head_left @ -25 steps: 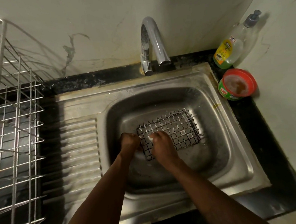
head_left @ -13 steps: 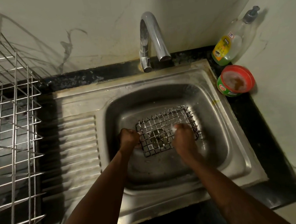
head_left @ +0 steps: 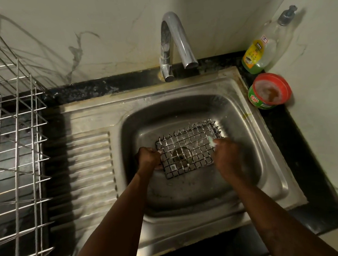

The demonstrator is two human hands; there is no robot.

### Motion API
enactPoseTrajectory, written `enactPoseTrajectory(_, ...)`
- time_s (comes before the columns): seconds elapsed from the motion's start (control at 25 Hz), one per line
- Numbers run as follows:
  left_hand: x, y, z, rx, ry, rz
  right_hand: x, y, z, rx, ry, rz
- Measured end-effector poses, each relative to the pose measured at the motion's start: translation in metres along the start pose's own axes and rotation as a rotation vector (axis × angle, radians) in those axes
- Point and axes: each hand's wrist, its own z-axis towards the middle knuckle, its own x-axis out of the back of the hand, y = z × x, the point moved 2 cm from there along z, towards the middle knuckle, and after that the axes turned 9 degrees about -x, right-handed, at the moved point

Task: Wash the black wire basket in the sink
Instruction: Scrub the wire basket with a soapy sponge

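Scrubbing step: left hand (head_left: 149,159) grips the basket (head_left: 187,146) edge in the sink (head_left: 243,142), right hand (head_left: 227,156) pinches a pale pad (head_left: 212,143) against it; rinse under tap (head_left: 176,41) judged next.

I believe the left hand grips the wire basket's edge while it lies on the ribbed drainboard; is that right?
Not quite: the left hand grips the edge of the wire basket, but it lies in the sink basin, not on the drainboard; the head view shows it.

Beside my left hand (head_left: 148,159), the black wire basket (head_left: 187,144) is a white-flecked square grid. At my right hand (head_left: 227,156), a pale greenish pad (head_left: 212,142); beyond, a red-rimmed green round tub (head_left: 257,101).
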Motion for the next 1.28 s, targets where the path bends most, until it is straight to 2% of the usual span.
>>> enactPoseTrajectory(0.12, 0.000, 0.000, -0.002, -0.001, -0.005, 0.016, 0.020, 0.016, 0.008, -0.122, 0.066, -0.111)
enactPoseTrajectory(0.2, -0.002, 0.000, -0.002, -0.001, -0.016, 0.012, 0.009, 0.005, -0.004, -0.103, 0.056, -0.111)
enactPoseTrajectory(0.28, -0.002, 0.002, -0.005, 0.008, -0.006, 0.022, -0.019, -0.017, -0.025, -0.013, -0.066, -0.054)
enactPoseTrajectory(0.36, -0.003, 0.002, -0.001, -0.008, -0.002, 0.078, -0.048, -0.044, -0.050, 0.158, -0.186, -0.036)
enactPoseTrajectory(0.52, -0.006, 0.003, -0.002, -0.038, 0.046, 0.119, -0.064, -0.067, -0.071, 0.351, -0.242, 0.023)
enactPoseTrajectory(0.6, -0.005, 0.003, -0.005, -0.019, 0.039, 0.058, -0.052, -0.049, -0.059, 0.275, -0.210, 0.038)
enactPoseTrajectory(0.68, -0.006, 0.004, -0.007, 0.028, 0.027, -0.060, -0.030, -0.015, -0.034, 0.073, -0.125, 0.068)
enactPoseTrajectory(0.76, -0.007, 0.003, -0.006, 0.063, 0.018, -0.108, -0.003, 0.020, -0.014, -0.072, -0.019, -0.028)
enactPoseTrajectory(0.88, -0.008, 0.005, -0.005, 0.102, 0.015, -0.161, 0.022, 0.030, -0.008, -0.101, 0.032, -0.234)
enactPoseTrajectory(0.96, -0.010, 0.007, -0.007, 0.108, 0.016, -0.185, 0.017, 0.014, -0.016, -0.104, -0.009, -0.192)
enactPoseTrajectory(1.04, -0.009, 0.008, -0.011, 0.083, 0.020, -0.186, -0.001, -0.006, -0.032, -0.039, -0.079, -0.130)
enactPoseTrajectory(1.16, -0.008, 0.007, -0.012, 0.040, 0.036, -0.147, -0.034, -0.035, -0.068, 0.166, -0.242, -0.081)
enactPoseTrajectory(1.28, -0.005, 0.005, -0.008, -0.004, 0.057, -0.007, -0.054, -0.059, -0.086, 0.314, -0.301, -0.055)
